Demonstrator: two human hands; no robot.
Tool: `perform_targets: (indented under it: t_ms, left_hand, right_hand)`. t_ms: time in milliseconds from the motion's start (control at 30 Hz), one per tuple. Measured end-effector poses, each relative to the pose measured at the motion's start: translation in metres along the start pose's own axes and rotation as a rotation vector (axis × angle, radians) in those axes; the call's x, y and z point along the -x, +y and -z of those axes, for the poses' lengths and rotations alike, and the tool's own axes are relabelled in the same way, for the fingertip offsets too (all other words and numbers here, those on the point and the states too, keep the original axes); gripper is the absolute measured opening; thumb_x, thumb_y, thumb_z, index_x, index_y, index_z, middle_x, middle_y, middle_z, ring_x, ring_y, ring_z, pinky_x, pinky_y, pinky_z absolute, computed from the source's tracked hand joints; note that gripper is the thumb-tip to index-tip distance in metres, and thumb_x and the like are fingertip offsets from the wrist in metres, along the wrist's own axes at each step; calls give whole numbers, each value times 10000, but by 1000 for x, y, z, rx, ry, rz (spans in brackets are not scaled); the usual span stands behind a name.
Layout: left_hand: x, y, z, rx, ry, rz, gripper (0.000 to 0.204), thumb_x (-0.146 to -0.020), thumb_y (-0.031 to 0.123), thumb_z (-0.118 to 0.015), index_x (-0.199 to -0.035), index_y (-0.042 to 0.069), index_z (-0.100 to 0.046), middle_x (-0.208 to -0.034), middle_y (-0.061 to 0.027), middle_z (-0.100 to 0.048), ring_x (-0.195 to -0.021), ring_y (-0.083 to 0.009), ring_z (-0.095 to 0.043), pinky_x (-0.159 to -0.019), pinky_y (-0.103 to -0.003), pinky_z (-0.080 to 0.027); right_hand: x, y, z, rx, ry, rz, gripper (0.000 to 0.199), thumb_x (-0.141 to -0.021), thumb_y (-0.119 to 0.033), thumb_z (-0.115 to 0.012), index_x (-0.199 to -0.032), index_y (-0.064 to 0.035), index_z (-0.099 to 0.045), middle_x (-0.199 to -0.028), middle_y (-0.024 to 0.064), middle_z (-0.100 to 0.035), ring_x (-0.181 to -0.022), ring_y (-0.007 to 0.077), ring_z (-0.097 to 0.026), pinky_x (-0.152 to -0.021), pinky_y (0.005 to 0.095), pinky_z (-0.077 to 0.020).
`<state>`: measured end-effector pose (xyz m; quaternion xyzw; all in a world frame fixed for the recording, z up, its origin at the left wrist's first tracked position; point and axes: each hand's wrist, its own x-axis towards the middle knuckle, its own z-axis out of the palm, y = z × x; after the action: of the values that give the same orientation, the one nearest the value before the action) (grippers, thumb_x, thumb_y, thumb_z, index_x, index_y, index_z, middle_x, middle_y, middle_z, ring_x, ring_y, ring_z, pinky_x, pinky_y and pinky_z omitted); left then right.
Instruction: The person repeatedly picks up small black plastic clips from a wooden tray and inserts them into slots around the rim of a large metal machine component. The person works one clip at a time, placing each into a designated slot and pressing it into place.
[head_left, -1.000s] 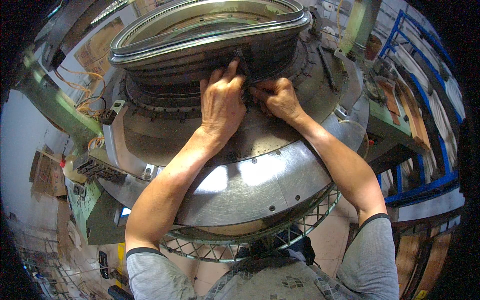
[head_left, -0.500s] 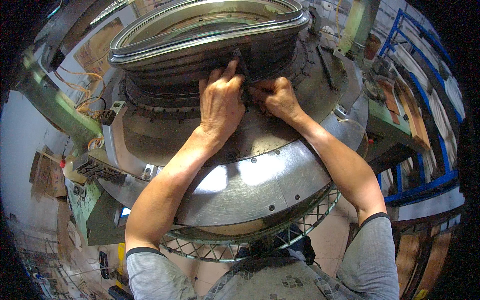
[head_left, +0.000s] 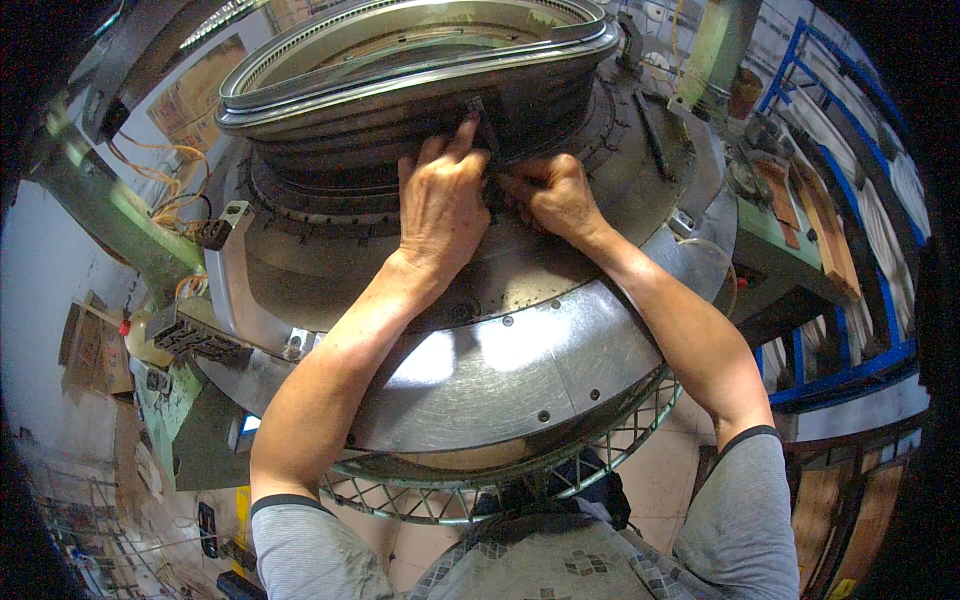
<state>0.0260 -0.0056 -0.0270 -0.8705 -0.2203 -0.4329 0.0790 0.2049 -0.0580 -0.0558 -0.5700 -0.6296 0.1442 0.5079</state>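
A large round metal machine, like a circular knitting machine, fills the middle, its dark cylinder [head_left: 350, 135] rising from a broad round bed [head_left: 350, 270]. My left hand [head_left: 445, 200] is raised against the cylinder's near side, index finger reaching up to a narrow dark upright piece [head_left: 482, 125]. Its other fingers curl inward, their tips partly hidden. Close by on the right, my right hand [head_left: 560, 200] is closed, thumb and index pinched at the foot of that piece. Whatever lies between the fingertips is too dark and covered to make out.
A polished metal ring [head_left: 480, 375] with screws runs along the bed's front, above a green lattice guard [head_left: 420, 500]. A black rod [head_left: 651, 135] lies on the bed at right. Grey brackets [head_left: 235, 280] and a green post [head_left: 130, 230] stand left; a blue rack [head_left: 885, 270] stands right.
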Motion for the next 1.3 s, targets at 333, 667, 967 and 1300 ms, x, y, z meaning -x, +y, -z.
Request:
perform_targets:
  t_ms: [333, 667, 967, 1300]
  left_hand:
    - [-1, 1, 0, -10, 2, 3, 251, -734, -1, -683, -983, 21, -700, -1306, -237, -614, -1035, -435, -626, -911, -497, -524]
    - [-2, -1, -1, -1, -28, -8, 253, -695, -28, -655, -940, 12, -703, -1361, -205, -592, -1077, -410, -603, -904, -505, -506]
    - [-1, -3, -4, 5, -41, 12, 215, -679, -6, -655, -888, 30, -689, -1419, -132, -576, -1129, -342, -593, -899, -527, -470]
    - [-1, -9, -4, 110, -33, -8, 227, -682, -30, -650, -900, 16, -694, -1414, -161, -571, -1106, -375, -605, -921, -531, -482]
  right_hand:
    - [-2, 3, 0, 32, 12, 25, 215, -806, -130, -674, -972, -37, -773, -915, 183, -751, -785, 217, -740, -736, 371, -578]
    - [0, 3, -2, 0, 33, 97, 151, -896, -162, -704, -897, -20, -756, -731, 63, -685, -639, 114, -604, -579, 304, -484]
    - [1, 5, -2, 35, 42, 152, 177, -934, -161, -706, -849, -12, -748, -627, 8, -649, -538, 72, -538, -483, 272, -433]
    - [1, 3, -2, 24, 33, 112, 155, -930, -131, -710, -855, -1, -748, -595, 16, -633, -517, 73, -541, -465, 263, -426]
